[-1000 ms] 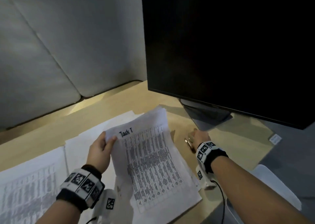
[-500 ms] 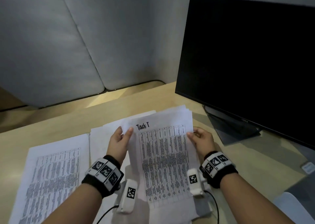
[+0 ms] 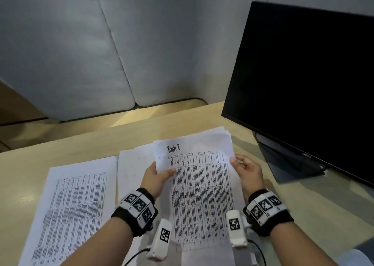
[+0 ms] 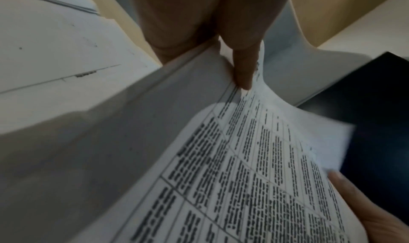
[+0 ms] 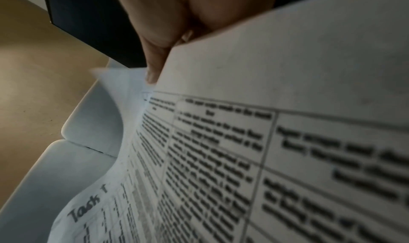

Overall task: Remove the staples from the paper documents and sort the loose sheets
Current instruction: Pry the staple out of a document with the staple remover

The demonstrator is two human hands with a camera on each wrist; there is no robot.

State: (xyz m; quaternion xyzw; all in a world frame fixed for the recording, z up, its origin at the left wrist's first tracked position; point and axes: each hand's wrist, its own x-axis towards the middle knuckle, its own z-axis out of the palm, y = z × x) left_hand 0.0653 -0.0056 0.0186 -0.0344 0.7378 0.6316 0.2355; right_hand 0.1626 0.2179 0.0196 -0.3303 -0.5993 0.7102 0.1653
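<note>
A stack of printed sheets (image 3: pixel 202 184), headed "Task T" with a dense table, is held up a little over the desk between both hands. My left hand (image 3: pixel 156 176) pinches its left edge, thumb on top of the page. My right hand (image 3: pixel 245 170) pinches the right edge near the top corner. In the left wrist view the thumb (image 4: pixel 242 66) presses on the sheets (image 4: pixel 254 176), and in the right wrist view the right thumb (image 5: pixel 155 61) lies on the page (image 5: pixel 243 150). No staple or staple remover shows.
A printed sheet (image 3: pixel 70 205) lies flat at the left of the wooden desk (image 3: pixel 303 215), with blank white sheets (image 3: pixel 131 164) beside it under my left hand. A dark monitor (image 3: pixel 303 87) on its stand (image 3: pixel 289 164) fills the right. Grey padded panels (image 3: pixel 101 53) stand behind.
My right hand came from near the monitor stand to the stack's right edge and took hold. The stack now faces me squarely, held by both hands.
</note>
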